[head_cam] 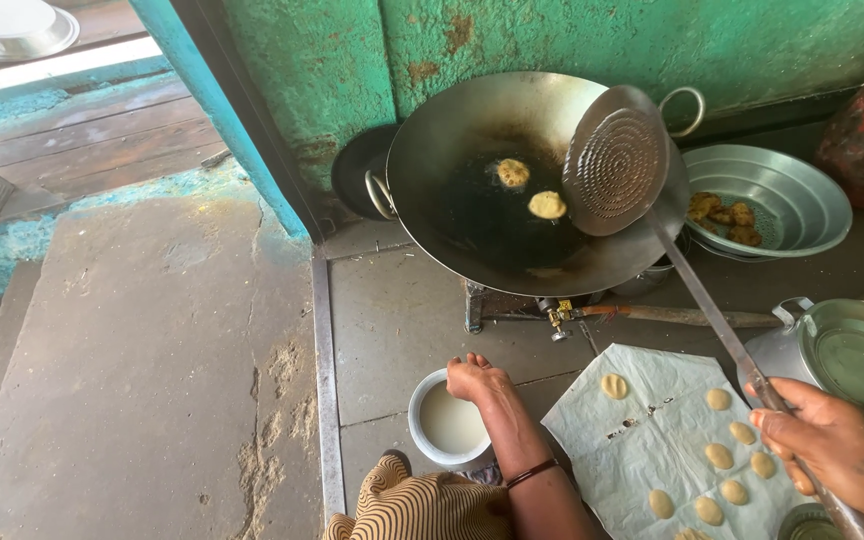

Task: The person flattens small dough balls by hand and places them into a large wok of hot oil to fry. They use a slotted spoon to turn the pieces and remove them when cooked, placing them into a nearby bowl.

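My right hand point(837, 445) grips the long metal handle of a round perforated skimmer point(616, 160), whose head is raised over the right side of a large dark wok point(432, 170). Two pale dough pieces point(530, 190) fry in the oil inside the wok. My left hand point(477, 381) rests with fingers curled on the rim of a small white bowl point(420, 425) holding whitish liquid. Between my hands lies a sheet of paper point(652, 420) with several raw oval dough pieces on it.
A metal colander bowl point(802, 190) with fried golden pieces stands right of the wok. A steel pot with a lid point(852, 350) sits at the right edge. The gas burner valve point(557, 315) pokes out under the wok. A green wall rises behind, and a stone slab spreads left.
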